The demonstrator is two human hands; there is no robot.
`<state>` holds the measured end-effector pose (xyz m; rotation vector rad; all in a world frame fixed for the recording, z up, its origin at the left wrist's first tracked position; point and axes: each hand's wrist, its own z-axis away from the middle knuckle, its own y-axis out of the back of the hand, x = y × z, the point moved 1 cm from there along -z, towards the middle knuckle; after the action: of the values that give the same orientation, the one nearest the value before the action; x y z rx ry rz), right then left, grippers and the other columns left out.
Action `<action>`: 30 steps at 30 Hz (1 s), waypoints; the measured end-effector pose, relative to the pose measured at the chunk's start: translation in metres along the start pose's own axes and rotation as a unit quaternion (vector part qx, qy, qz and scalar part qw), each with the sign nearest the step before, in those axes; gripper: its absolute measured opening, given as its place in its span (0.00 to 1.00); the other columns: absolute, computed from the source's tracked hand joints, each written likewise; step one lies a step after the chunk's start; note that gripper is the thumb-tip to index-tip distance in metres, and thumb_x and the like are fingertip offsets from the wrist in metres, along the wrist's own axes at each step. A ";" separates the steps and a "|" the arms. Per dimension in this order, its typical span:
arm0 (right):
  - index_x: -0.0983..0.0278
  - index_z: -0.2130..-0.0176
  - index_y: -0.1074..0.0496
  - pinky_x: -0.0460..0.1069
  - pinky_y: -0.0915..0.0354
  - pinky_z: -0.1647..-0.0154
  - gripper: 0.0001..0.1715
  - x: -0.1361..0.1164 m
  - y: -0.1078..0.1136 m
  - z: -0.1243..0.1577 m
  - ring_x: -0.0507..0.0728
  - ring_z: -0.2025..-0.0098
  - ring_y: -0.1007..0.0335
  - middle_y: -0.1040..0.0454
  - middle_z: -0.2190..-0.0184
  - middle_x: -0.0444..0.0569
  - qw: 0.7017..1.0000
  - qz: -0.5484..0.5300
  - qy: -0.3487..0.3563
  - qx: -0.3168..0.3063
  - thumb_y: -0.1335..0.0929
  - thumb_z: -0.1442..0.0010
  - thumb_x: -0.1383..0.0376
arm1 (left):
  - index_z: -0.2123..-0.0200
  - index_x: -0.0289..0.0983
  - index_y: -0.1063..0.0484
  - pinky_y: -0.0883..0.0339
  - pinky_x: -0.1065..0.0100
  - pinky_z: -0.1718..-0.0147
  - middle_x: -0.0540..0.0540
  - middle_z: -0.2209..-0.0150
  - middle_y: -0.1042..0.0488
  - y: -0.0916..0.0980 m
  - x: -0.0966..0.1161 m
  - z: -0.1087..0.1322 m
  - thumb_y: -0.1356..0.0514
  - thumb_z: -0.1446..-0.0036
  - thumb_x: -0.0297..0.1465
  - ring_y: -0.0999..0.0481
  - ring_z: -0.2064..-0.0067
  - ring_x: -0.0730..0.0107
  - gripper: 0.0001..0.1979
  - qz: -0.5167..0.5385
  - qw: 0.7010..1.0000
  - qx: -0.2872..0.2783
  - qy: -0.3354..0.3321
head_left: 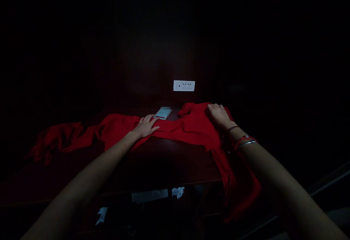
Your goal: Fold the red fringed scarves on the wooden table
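A long red cloth (191,128) lies across the dark table, bunched and wrinkled toward the left. At the right, part of it hangs in folds over the table's front edge. My left hand (146,126) rests flat on the middle of the cloth, fingers apart. Just beyond those fingers is a small lit screen (162,114), which looks like a phone and is partly blurred out. My right hand (218,115) presses on the cloth's far right part, its fingers bent a little over the fabric. Bracelets circle the right wrist.
A white wall socket panel (184,85) is on the dark wall behind the table (175,163). Pale scraps (150,195) show below the table's front edge. Most of the surroundings are too dark to make out.
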<state>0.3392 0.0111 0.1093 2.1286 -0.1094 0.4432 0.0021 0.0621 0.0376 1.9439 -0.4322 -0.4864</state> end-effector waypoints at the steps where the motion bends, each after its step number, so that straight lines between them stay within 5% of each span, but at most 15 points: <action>1: 0.69 0.59 0.38 0.52 0.49 0.62 0.14 -0.002 0.004 0.002 0.60 0.61 0.42 0.34 0.63 0.56 1.000 0.002 -0.009 0.021 0.45 0.43 0.68 | 0.47 0.39 0.47 0.52 0.54 0.51 0.40 0.45 0.49 -0.005 0.002 0.005 0.55 0.46 0.41 0.50 0.45 0.55 0.24 0.006 1.000 -0.003 -0.021; 5: 0.68 0.55 0.39 0.52 0.48 0.59 0.16 -0.026 0.025 0.025 0.59 0.58 0.44 0.37 0.59 0.57 0.996 -0.049 0.013 0.078 0.44 0.43 0.66 | 0.49 0.37 0.44 0.50 0.59 0.51 0.40 0.48 0.46 0.004 0.012 0.030 0.56 0.44 0.34 0.47 0.47 0.60 0.19 0.024 0.996 0.061 -0.063; 9: 0.64 0.62 0.34 0.49 0.46 0.60 0.12 -0.071 0.025 0.058 0.55 0.61 0.41 0.34 0.62 0.51 0.972 -0.105 0.202 -0.061 0.39 0.46 0.62 | 0.53 0.39 0.40 0.39 0.65 0.61 0.42 0.56 0.38 0.021 0.026 0.050 0.53 0.46 0.35 0.35 0.57 0.64 0.17 0.029 0.987 -0.047 -0.153; 14: 0.67 0.65 0.34 0.50 0.46 0.62 0.10 -0.099 0.009 0.070 0.56 0.62 0.38 0.32 0.65 0.55 0.967 -0.053 0.224 -0.110 0.42 0.44 0.70 | 0.47 0.42 0.47 0.38 0.70 0.64 0.42 0.53 0.40 0.020 0.013 0.051 0.56 0.48 0.22 0.34 0.58 0.67 0.23 0.010 0.986 -0.097 -0.133; 19: 0.66 0.63 0.37 0.46 0.44 0.66 0.09 -0.075 0.009 0.061 0.54 0.66 0.36 0.31 0.67 0.53 0.969 -0.195 0.130 -0.082 0.42 0.46 0.72 | 0.47 0.42 0.48 0.39 0.68 0.62 0.42 0.51 0.41 0.017 -0.003 0.050 0.57 0.49 0.19 0.38 0.53 0.64 0.26 -0.037 0.990 -0.093 -0.097; 25: 0.65 0.63 0.42 0.44 0.41 0.71 0.11 -0.037 0.023 0.053 0.50 0.72 0.36 0.33 0.73 0.44 0.876 -0.480 0.024 -0.035 0.38 0.49 0.66 | 0.50 0.34 0.42 0.43 0.68 0.57 0.41 0.53 0.37 0.030 -0.024 0.053 0.55 0.51 0.19 0.37 0.54 0.66 0.23 0.001 0.995 -0.096 -0.037; 27: 0.65 0.66 0.40 0.44 0.42 0.72 0.09 -0.033 0.028 0.052 0.50 0.73 0.37 0.33 0.74 0.44 0.870 -0.488 0.037 -0.060 0.38 0.49 0.64 | 0.50 0.36 0.42 0.43 0.66 0.57 0.42 0.53 0.38 0.039 -0.014 0.054 0.54 0.52 0.20 0.38 0.53 0.66 0.23 0.024 0.996 -0.085 -0.023; 30: 0.66 0.71 0.37 0.44 0.44 0.72 0.07 -0.036 0.033 0.052 0.49 0.74 0.39 0.34 0.76 0.44 0.887 -0.444 0.079 -0.097 0.38 0.48 0.63 | 0.49 0.40 0.43 0.44 0.62 0.56 0.43 0.51 0.41 0.046 0.031 0.056 0.51 0.48 0.31 0.41 0.51 0.62 0.20 0.053 0.995 -0.064 -0.051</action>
<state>0.3120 -0.0537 0.0963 1.7047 0.8517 0.0424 -0.0040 -0.0151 0.0538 1.7697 -0.5529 -0.5338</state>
